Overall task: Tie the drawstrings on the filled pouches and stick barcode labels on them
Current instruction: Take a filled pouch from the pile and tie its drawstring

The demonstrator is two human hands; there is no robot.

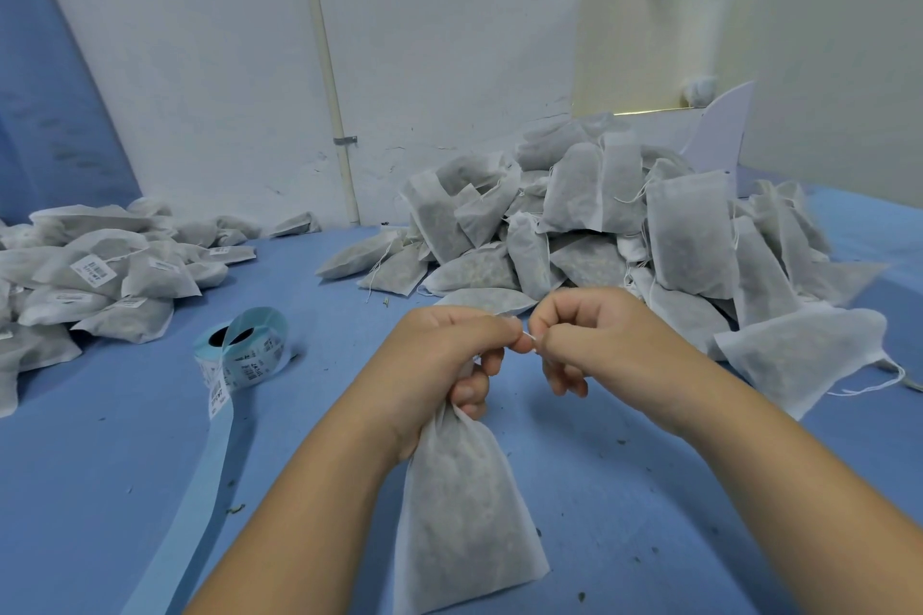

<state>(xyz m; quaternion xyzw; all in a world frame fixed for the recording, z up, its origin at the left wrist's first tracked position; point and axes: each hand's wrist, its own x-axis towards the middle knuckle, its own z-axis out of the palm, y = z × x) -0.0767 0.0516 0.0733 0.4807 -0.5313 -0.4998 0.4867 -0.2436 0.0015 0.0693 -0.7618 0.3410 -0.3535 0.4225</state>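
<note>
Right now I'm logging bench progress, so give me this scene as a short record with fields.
left hand: grips the neck of a filled pouch
right hand: pinches the drawstring at the pouch's top
label on that pouch: none visible
label roll: on the table left of the hands, strip trailing toward the person
labelled pile: far left
unlabelled pile: behind and right of the hands

White filled pouch (462,504), neck bunched
</note>
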